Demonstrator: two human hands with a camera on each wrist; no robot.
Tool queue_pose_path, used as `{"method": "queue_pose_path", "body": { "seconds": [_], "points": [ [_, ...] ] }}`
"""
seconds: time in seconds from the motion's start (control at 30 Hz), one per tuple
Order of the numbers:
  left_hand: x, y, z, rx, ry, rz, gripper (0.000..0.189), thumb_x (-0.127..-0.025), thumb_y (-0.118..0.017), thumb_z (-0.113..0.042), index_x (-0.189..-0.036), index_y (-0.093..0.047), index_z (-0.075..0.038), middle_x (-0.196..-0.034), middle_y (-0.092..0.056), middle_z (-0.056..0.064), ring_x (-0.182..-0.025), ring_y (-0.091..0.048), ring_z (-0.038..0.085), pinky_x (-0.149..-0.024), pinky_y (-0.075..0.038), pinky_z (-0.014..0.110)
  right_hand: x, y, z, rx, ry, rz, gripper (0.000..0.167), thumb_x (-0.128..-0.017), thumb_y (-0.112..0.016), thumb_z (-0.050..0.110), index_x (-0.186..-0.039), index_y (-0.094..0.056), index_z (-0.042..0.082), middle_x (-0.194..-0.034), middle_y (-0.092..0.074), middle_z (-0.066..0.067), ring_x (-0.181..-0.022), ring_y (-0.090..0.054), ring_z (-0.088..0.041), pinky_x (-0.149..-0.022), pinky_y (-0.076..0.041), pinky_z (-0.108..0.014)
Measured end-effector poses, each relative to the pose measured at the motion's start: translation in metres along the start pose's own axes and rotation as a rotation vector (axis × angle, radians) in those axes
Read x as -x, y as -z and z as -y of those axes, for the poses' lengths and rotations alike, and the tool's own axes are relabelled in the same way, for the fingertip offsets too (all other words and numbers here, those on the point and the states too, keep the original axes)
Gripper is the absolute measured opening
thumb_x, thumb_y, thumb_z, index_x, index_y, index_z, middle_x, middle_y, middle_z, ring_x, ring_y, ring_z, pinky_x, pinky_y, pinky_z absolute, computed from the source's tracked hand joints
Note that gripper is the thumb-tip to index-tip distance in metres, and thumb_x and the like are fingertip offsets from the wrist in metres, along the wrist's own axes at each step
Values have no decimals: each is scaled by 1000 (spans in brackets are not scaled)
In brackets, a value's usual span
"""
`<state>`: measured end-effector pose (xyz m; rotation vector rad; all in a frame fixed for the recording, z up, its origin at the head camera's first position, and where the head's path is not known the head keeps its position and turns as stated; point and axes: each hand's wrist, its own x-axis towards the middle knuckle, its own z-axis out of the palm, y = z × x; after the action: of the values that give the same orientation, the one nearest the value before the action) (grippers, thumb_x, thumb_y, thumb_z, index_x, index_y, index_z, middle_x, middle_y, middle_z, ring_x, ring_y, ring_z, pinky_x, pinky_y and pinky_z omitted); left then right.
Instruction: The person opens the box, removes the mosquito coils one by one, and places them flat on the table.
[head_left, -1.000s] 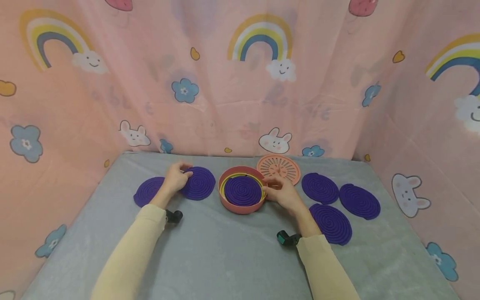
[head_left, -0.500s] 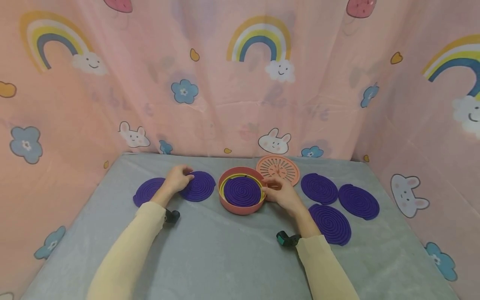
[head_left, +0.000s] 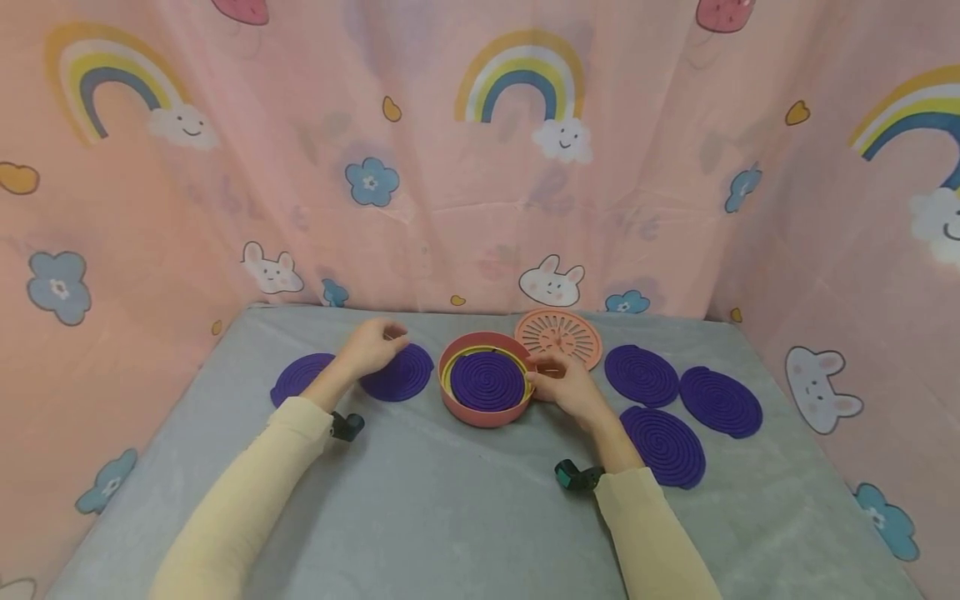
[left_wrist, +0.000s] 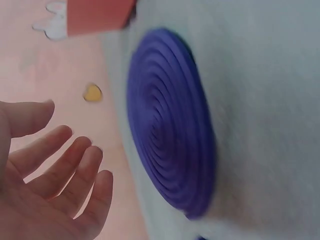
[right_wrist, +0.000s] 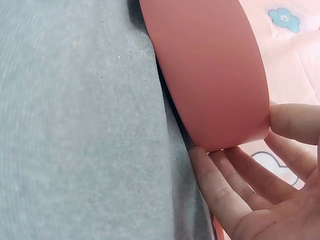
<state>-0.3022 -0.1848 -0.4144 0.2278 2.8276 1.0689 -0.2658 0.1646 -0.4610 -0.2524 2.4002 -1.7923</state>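
Note:
My left hand [head_left: 372, 346] hovers over a purple mosquito coil [head_left: 399, 379] on the cloth. In the left wrist view, its fingers [left_wrist: 82, 175] are relaxed and apart from that coil, holding nothing. A round pinkish-red box [head_left: 480, 417] stands to the right, with a yellow rim inside and another purple coil [head_left: 487, 382] lying in it. My right hand [head_left: 567, 387] holds the box's right side. Seen from the right wrist, the thumb [right_wrist: 295, 120] touches the upper edge and the fingers lie against the wall low down.
An orange slotted lid [head_left: 547, 327] lies behind the box. Another coil [head_left: 296, 379] is at the left, partly behind my left forearm. Three purple coils [head_left: 641, 377] lie to the right, one partly behind my right forearm. A pink patterned curtain [head_left: 420, 233] borders the table.
My left hand has let go of the coil's edge and moved up and right over it; the coil lies flatter than one second ago. The right hand stays at the box.

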Motion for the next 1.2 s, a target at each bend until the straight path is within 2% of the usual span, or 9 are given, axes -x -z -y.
{"method": "queue_pose_path", "body": {
  "seconds": [0.27, 0.47, 0.77, 0.93, 1.2],
  "points": [
    [0, -11, -28, 41, -93, -17, 35, -104, -59, -29, -128, -66, -4, -125, -67, 16, -118, -61, 34, -100, -50, 53, -1, 0, -1, -15, -7, 5, 37, -98, -69, 12, -132, -62, -1, -134, -58, -23, -120, -59, -36, -89, -59, -36],
    [-2, -21, -46, 110, -125, -2, 34, -104, -61, -31, -126, -68, -7, -124, -67, 11, -118, -61, 31, -99, -51, 50, 0, 0, 0, 7, -2, -1, 36, -98, -69, 11, -131, -62, 0, -133, -60, -22, -121, -59, -35, -90, -57, -35],
    [-8, -43, -72, 163, -177, 26, 36, -102, -63, -35, -126, -69, -9, -124, -68, 8, -117, -62, 27, -98, -52, 48, 0, 0, 1, 10, 0, -1, 36, -97, -70, 11, -131, -63, 0, -131, -61, -22, -120, -59, -35, -91, -57, -35],
    [-14, -59, -81, 155, -192, 54, 35, -102, -62, -37, -125, -69, -11, -122, -68, 6, -116, -62, 25, -97, -53, 45, -1, 1, -1, 22, 0, -3, 36, -97, -70, 13, -130, -64, 0, -131, -62, -21, -121, -59, -35, -93, -56, -38],
    [-26, -83, -84, 135, -199, 85, 36, -103, -61, -34, -126, -69, -8, -128, -66, 10, -125, -58, 30, -106, -46, 48, 0, 1, 0, 7, 1, 6, 36, -97, -70, 11, -130, -63, -1, -131, -61, -23, -121, -59, -37, -90, -58, -37]
  ]
}}
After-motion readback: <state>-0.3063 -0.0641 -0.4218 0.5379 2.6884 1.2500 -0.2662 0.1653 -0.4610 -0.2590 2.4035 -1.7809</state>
